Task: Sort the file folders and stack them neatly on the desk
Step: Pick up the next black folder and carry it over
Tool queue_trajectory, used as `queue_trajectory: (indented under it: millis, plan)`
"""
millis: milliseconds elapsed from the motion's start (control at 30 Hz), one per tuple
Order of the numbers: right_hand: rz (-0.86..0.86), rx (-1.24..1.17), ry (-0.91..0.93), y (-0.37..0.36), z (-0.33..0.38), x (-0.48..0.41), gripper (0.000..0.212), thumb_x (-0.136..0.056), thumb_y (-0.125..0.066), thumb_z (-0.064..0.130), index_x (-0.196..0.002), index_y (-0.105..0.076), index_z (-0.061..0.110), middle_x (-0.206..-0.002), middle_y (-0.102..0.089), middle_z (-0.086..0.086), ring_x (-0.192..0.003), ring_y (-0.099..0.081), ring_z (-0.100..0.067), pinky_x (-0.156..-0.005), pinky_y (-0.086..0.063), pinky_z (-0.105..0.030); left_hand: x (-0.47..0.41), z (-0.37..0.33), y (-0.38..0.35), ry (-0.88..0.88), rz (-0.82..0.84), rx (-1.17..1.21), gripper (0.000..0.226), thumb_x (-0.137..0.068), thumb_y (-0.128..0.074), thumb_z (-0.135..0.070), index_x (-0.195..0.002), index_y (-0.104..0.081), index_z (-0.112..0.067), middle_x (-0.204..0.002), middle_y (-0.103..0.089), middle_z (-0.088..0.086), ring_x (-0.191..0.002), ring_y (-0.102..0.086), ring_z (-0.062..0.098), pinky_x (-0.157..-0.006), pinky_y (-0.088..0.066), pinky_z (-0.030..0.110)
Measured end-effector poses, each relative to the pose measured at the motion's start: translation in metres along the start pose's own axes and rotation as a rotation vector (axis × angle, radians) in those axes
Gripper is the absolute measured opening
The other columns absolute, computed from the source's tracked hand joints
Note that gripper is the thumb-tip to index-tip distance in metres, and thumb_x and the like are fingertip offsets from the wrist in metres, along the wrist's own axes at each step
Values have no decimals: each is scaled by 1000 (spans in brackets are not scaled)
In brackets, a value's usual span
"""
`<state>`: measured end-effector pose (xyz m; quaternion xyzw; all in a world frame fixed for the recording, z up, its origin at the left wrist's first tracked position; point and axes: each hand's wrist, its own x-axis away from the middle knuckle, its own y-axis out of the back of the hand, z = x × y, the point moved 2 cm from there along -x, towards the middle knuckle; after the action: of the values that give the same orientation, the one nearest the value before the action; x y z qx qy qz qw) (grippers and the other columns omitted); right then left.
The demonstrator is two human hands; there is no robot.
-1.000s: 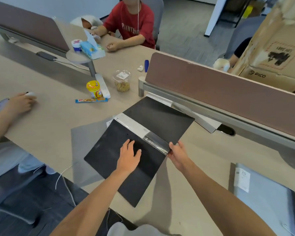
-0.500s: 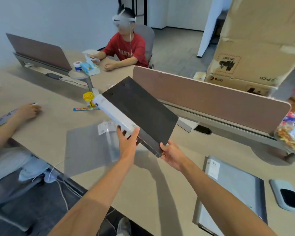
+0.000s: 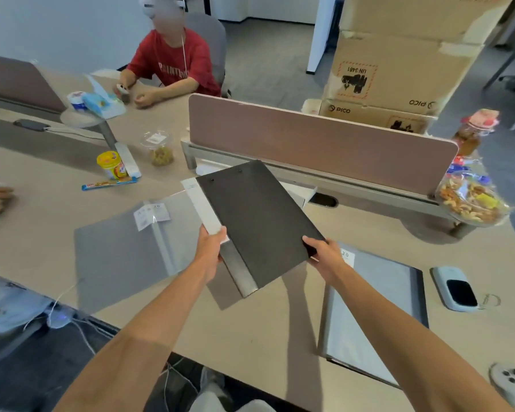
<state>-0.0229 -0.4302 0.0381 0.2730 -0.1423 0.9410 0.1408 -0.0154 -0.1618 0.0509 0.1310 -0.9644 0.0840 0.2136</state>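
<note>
You carry the closed black folder [image 3: 259,224] in the air, tilted, above the surface [image 3: 280,328], between the open grey folder [image 3: 125,248] on your left and the closed grey folder [image 3: 378,307] on your right. Because you hold it only at its near end, it could sag, fall open or slip as you move it, and a skewed landing would spoil the stack. Your left hand [image 3: 210,251] is closed on the white spine edge; your right hand [image 3: 324,252] is pinched on the near right corner.
</note>
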Motion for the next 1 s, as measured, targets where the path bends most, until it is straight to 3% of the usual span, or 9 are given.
queue_trajectory:
  millis: [67,167,267,367,467,567,733,867,1000]
  plan:
    - [-101,-19,-9,8,-2,-2,75,-81,-70,5,-143,-29,12,-117,-59,-12,-93,-62,-27,-83,-53,-37,-11,3,9,-24,4,-96,43,-98,-51,-25,-139,-40,-29,-140,-55,-2,-126,-53,23,-109,-41,49]
    - [-80,226,-74,8,-16,-4,56,-82,-65,2,-132,-43,12,-98,-68,-12,-77,-65,-24,-72,-53,-31,-30,9,22,-36,55,-317,52,-101,-46,-28,-150,-26,-29,-152,-38,-7,-137,-38,18,-116,-29,41]
    - [-70,389,-133,6,-37,-7,38,-86,-61,5,-123,-55,8,-96,-69,-9,-80,-67,-22,-74,-54,-31,-44,21,23,-64,166,-455,52,-102,-45,-16,-151,-26,-18,-134,-38,-10,-126,-38,11,-103,-30,24]
    - [-120,407,-164,0,-51,-10,31,-90,-59,8,-121,-55,6,-96,-66,-8,-86,-66,-23,-80,-54,-36,-65,42,17,-31,321,-678,53,-99,-45,-8,-149,-30,-14,-138,-42,-3,-133,-40,20,-109,-34,33]
    - [-188,445,-161,-2,-55,-11,29,-91,-59,9,-120,-57,6,-104,-64,-13,-86,-62,-19,-70,-52,-30,-92,67,11,-1,408,-823,60,-83,-51,-12,-142,-42,-18,-142,-47,9,-134,-45,31,-112,-37,45]
    - [-270,423,-139,7,-51,-9,28,-91,-58,8,-119,-58,5,-108,-62,-14,-92,-61,-21,-75,-52,-29,-85,62,-10,-70,392,-957,59,-89,-53,-7,-146,-38,-10,-151,-35,15,-142,-33,31,-117,-26,36]
    - [-424,351,-42,44,-46,4,25,-85,-59,5,-109,-64,9,-105,-63,-9,-93,-62,-24,-73,-52,-29,-59,68,-58,-188,550,-1030,47,-95,-45,-7,-142,-42,-14,-152,-37,6,-137,-40,24,-107,-36,32]
    - [-510,275,3,85,-43,20,25,-91,-57,10,-115,-61,5,-108,-66,-14,-98,-65,-29,-87,-56,-40,-29,88,-102,-148,729,-1059,43,-99,-43,-14,-141,-44,-16,-150,-41,6,-130,-47,22,-93,-36,24]
    - [-594,286,17,139,-43,31,29,-93,-55,14,-120,-60,6,-114,-64,-13,-98,-61,-25,-88,-53,-38,5,113,-142,-15,809,-1039,47,-100,-43,-22,-146,-36,-16,-151,-41,6,-133,-44,21,-98,-35,25]
